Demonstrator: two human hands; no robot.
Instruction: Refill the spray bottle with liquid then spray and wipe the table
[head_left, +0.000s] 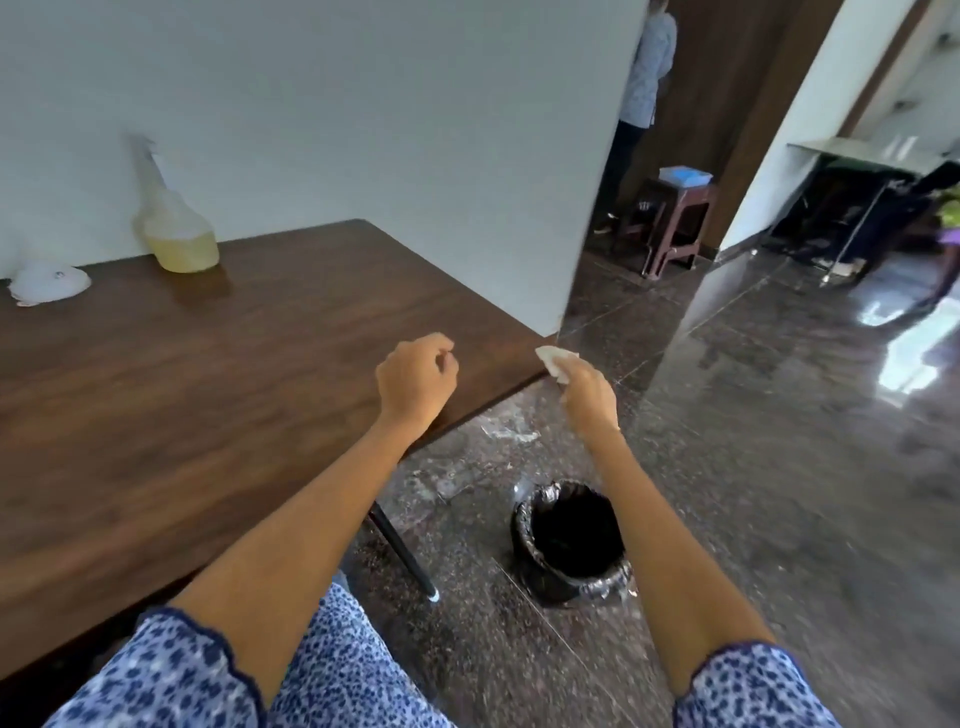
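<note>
Here, a crumpled white tissue (557, 359) is pinched in the fingers (574, 375) of the right hand (587, 395), which is held out just past the near right corner of the dark wooden surface (218, 395). The tissue is seen sticking out above and to the left of those closed fingers, over the speckled stone floor (779, 467). The left hand (415, 382) is held above the surface's right edge, its fingers (441, 358) curled loosely inward with nothing gripped between them. The spray bottle (174, 223), blurred in the frame and partly filled with a yellowish liquid, is stood well beyond and to the left of both sets of fingers, at the far edge of the surface against the pale wall (337, 104). A white crumpled object (49, 283) is seen farther left again, also by the wall; what it is cannot be told. A bin lined with a black bag (574, 540) is placed on the floor below and nearer than the right fingers, beside a thin black table leg (402, 551). Blue patterned sleeves (748, 686) are visible at both upper arms.
</note>
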